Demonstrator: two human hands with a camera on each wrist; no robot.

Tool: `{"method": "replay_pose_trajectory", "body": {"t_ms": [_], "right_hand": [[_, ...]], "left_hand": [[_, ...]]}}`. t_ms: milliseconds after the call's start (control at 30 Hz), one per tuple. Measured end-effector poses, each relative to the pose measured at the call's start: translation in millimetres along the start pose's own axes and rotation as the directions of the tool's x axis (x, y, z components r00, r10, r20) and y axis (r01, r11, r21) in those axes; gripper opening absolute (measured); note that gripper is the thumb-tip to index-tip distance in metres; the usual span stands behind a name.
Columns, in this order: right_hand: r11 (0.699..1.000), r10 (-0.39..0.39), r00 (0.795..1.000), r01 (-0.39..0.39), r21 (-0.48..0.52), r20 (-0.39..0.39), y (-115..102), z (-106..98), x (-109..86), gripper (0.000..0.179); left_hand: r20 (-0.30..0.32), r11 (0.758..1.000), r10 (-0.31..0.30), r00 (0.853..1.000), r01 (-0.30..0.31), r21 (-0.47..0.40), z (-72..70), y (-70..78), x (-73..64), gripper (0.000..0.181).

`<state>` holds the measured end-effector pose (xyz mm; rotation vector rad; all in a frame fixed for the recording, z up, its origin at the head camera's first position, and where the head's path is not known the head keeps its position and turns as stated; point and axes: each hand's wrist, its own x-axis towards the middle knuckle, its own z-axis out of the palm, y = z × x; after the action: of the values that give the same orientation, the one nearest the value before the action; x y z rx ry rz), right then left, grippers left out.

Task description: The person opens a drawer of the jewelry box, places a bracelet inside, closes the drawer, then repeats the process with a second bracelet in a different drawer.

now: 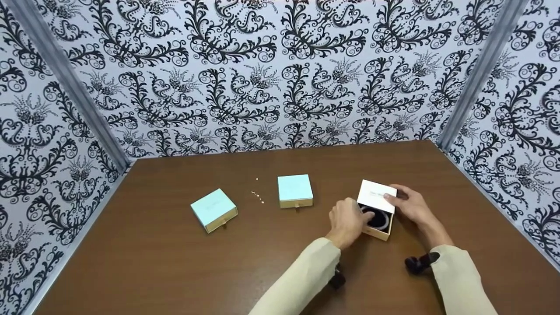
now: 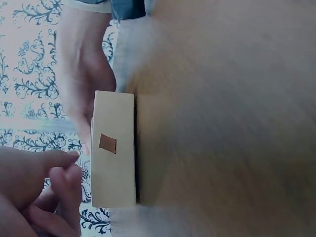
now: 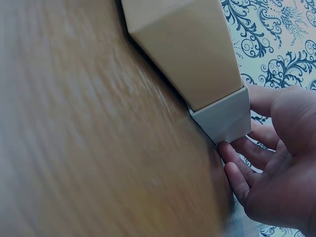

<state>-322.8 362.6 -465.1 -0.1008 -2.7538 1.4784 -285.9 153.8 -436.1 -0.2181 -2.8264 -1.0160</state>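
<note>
A small drawer box stands at the right of the table, its white sleeve [image 1: 374, 194] behind and its cream drawer [image 1: 377, 234] pulled out toward me. Black lining and a grey ring-shaped bracelet [image 1: 386, 221] show inside the drawer. My right hand [image 1: 413, 208] grips the sleeve, thumb on top and fingers at its far end. Over the drawer's left side is my left hand [image 1: 348, 221], fingers curled and tips close above the bracelet. I cannot tell whether they pinch anything. The left wrist view shows the drawer's front with a brown pull tab [image 2: 108, 143].
Two light-blue drawer boxes with tabs in front stand on the brown table [image 1: 175, 271]: one box [image 1: 295, 188] at the middle, another box [image 1: 214, 209] turned at an angle farther left. Several tiny light pieces [image 1: 258, 196] lie between them. Patterned walls [image 1: 245, 87] enclose the back and sides.
</note>
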Motion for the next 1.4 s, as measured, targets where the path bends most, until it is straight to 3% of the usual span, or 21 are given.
{"method": "replay_pose_trajectory", "body": {"t_ms": [133,300,400,667,900,1200,1400], "right_hand": [[1.000,-0.001,1.000,0.001,-0.011,-0.009,-1.1,-1.1,-1.5,0.071],[1.000,0.009,1.000,-0.010,-0.014,-0.005,-1.3,-1.6,-3.8,0.072],[1.000,0.015,1.000,-0.015,-0.015,-0.001,-1.0,-1.2,-4.1,0.074],[1.000,0.003,1.000,-0.004,-0.027,-0.022,-0.7,-1.0,-3.9,0.071],[1.000,-0.010,1.000,0.010,0.021,-0.008,-0.3,0.9,-4.8,0.069],[1.000,-0.017,0.999,0.018,0.012,-0.028,-1.8,1.8,-2.2,0.067],[1.000,-0.014,1.000,0.014,0.017,-0.021,-3.5,2.4,-1.7,0.069]], "left_hand": [[0.064,0.998,-0.039,0.997,0.042,-0.042,-1.5,1.6,-6.4,0.047],[0.192,0.993,-0.084,0.978,0.098,-0.061,-0.7,2.7,-15.5,0.043],[0.220,0.993,-0.091,0.971,0.106,-0.057,-1.1,1.8,-18.4,0.042],[0.232,0.994,-0.084,0.969,0.099,-0.054,-4.3,-1.4,-20.0,0.039],[0.203,0.997,-0.048,0.978,0.060,-0.051,-5.0,-8.0,-21.3,0.033],[0.253,0.968,-0.120,0.960,0.170,-0.187,-2.7,-11.4,-22.0,0.030],[0.219,0.963,-0.140,0.966,0.184,-0.196,1.9,-8.9,-22.9,0.022]]}}
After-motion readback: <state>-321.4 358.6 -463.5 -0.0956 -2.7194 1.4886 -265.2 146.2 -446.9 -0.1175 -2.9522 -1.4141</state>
